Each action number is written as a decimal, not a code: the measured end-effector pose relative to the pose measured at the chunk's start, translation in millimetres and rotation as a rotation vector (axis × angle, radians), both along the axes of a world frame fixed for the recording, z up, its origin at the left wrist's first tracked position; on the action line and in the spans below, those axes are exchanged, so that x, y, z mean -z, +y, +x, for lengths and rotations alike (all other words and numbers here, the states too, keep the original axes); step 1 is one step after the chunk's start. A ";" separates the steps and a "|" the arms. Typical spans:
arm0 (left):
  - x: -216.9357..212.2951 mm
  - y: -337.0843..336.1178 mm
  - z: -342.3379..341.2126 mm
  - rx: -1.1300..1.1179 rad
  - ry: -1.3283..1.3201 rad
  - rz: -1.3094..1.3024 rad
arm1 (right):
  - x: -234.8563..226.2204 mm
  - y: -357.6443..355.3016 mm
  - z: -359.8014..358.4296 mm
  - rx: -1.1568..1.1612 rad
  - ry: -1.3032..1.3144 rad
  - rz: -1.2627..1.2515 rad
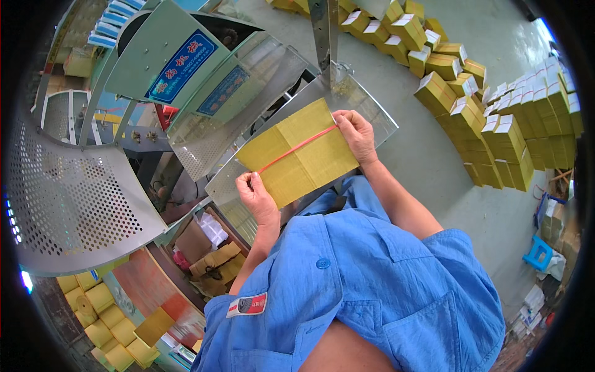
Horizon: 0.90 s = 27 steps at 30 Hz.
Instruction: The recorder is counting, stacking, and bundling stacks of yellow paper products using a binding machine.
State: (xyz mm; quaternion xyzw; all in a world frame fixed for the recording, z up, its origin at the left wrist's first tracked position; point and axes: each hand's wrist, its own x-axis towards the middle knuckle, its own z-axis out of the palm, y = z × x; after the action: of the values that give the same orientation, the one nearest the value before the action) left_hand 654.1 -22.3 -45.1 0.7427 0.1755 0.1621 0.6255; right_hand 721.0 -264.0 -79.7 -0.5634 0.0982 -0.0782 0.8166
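Note:
A flat yellow paper bundle (313,164) lies tilted between my two hands, a crease running across its middle. Along its length stretches a thin red band (297,149). My left hand (257,198) is closed on the near left edge, its thumb at one end of the band. At the upper right edge my right hand (357,136) pinches the bundle by the band's other end. The fingers beneath the paper are hidden. Below the bundle sits a metal tray (375,118) of the machine.
A green machine cover (152,56) with a clear guard (248,80) rises at the left, beside a perforated metal panel (80,204). Stacked yellow bundles (458,118) stand on the floor at right. Yellow paper rolls (111,316) lie lower left, a blue stool (538,253) far right.

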 end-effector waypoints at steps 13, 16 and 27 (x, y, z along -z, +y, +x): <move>8.8 16.3 4.4 -0.012 0.076 -0.097 | 8.0 2.8 -0.9 0.002 0.088 -0.177; 9.7 30.3 14.5 0.182 0.321 -0.713 | 26.6 6.1 5.4 0.087 0.085 -0.284; 52.2 24.6 11.2 0.462 0.483 -0.332 | 15.9 -35.7 -46.8 0.071 0.255 -0.622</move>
State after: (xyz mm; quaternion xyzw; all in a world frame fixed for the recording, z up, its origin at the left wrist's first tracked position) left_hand 665.3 2.3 -97.3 0.6682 0.1695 -0.1940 0.6980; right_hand 674.2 -299.7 -95.6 -0.7871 0.1907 -0.0617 0.5834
